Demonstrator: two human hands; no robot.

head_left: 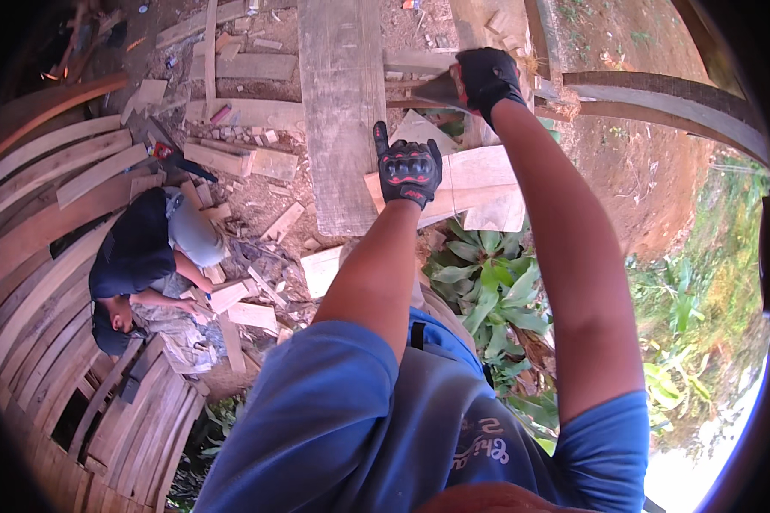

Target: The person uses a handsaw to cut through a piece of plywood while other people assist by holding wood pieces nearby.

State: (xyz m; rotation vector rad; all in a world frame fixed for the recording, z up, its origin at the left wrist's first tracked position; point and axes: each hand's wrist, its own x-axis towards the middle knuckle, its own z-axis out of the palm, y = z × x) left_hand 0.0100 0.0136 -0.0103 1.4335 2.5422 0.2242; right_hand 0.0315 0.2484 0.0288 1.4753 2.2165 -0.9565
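Observation:
My left hand (410, 169), in a black glove with red trim, presses on a pale wooden board (475, 173). One finger stretches forward while the others bend down over the board's far edge. The board lies across the near end of a long grey plank (342, 94) and sticks out to the right, with a thin line across it. Farther off to the right, my gloved right hand (488, 79) is closed around what looks like a hand saw (439, 91). Its dark tapered blade points left, apart from the board; the handle is mostly hidden.
At left a person (141, 256) in a dark shirt crouches among wood offcuts (252, 315), beside stacked planks (51, 214). Leafy plants (492, 282) grow below the board. Curved-looking beams (667, 104) cross at right above bare soil (633, 188). Scraps litter the ground beyond.

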